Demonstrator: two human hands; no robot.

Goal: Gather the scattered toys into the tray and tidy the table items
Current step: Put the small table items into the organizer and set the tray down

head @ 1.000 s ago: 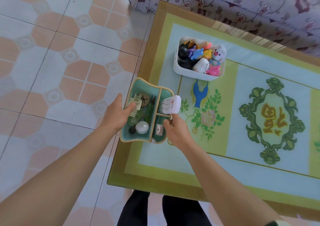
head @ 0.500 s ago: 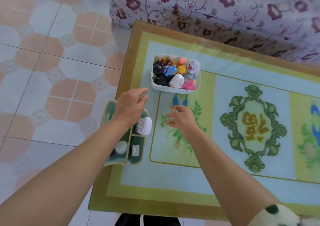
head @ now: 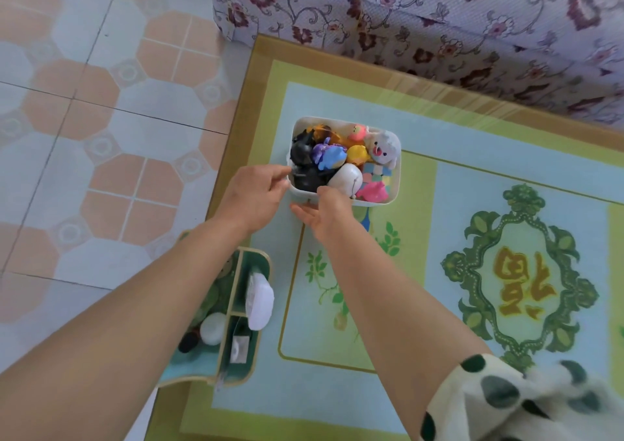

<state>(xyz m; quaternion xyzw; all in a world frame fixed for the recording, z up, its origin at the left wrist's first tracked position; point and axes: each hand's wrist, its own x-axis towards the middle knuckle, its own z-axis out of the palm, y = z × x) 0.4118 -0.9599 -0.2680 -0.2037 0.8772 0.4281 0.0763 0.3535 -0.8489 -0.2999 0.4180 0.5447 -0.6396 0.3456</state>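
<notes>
Your left hand and right hand have left the green organiser and now both grip the near rim of the toy-filled tray, at the far-left corner of the table; judged next: repositioning it.

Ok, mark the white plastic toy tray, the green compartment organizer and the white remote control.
white plastic toy tray (head: pixel 399 170): head view, right rim.
green compartment organizer (head: pixel 250 368): head view, near-right compartment wall.
white remote control (head: pixel 260 302): head view, middle of its body.
</notes>
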